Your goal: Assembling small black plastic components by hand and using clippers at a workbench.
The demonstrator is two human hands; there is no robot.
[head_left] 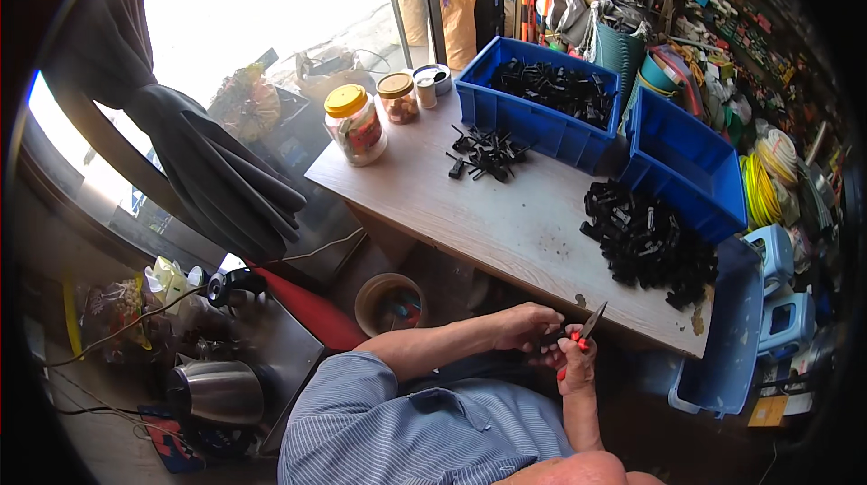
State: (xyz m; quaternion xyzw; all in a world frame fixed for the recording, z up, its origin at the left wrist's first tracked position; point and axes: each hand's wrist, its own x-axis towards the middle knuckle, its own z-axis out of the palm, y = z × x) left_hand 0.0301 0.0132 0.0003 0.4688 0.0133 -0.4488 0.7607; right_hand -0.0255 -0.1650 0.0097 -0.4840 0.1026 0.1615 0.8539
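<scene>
My right hand (578, 366) is wrapped round a red-handled tool (591, 321) with a pointed metal tip, just off the table's front edge. Its tip points up and away from me; whether it is scissors or pliers I cannot tell. Beside it, my left hand (526, 326) is closed with its fingertips pinched together, close to the tool. Something small and dark seems to lie between the hands, too small to name. Nearest on the table is a big heap of black plastic parts (646, 237). A smaller pile of black parts (489, 153) lies farther left.
One blue crate (533, 128) holds many black parts; another blue crate (679, 180) stands right of it. Lidded jars (357, 128) stand at the table's (515, 214) far left. A bucket (390, 303) is below, a kettle (219, 391) at lower left, blue stools (784, 327) at right.
</scene>
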